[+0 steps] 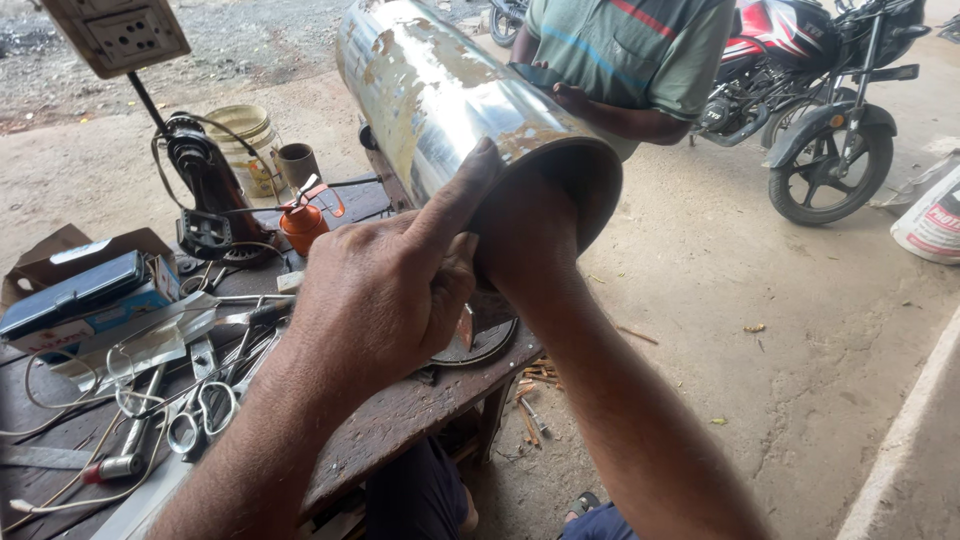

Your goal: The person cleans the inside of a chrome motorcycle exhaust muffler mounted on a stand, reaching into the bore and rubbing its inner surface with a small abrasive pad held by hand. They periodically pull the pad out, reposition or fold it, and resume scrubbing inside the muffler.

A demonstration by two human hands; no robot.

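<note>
Far left: a flat blue rectangular case (72,290) lying on an open brown cardboard box (60,255), with a beige switch-and-socket board (118,32) hanging above. Just right of these, a black cast-iron hand-cranked machine (205,190), a dirty yellowish plastic bucket (245,145) behind it and a small orange oil can with a thin spout (302,222) beside it. Lower down, on the worn dark wooden workbench (420,410), steel scissors with looped handles (205,410) among loose wires and scattered tools.

Centre: left hand (385,295) curled closed, thumb stretched up and pressed against the outer rim of a large shiny sheet-metal cylinder with patchy peeling film (440,95). Cylinder raised above the bench's right end, tilted, open end towards the camera. Right hand (530,225) pushed inside that open end up to the wrist; fingers hidden, so open or closed cannot be told.

Behind the cylinder, another person in a green striped shirt (630,50), one hand (575,98) resting on the metal. Far right: a red and black motorcycle (820,90) parked on the sandy ground, then a white sack (935,215) at the edge.
</note>
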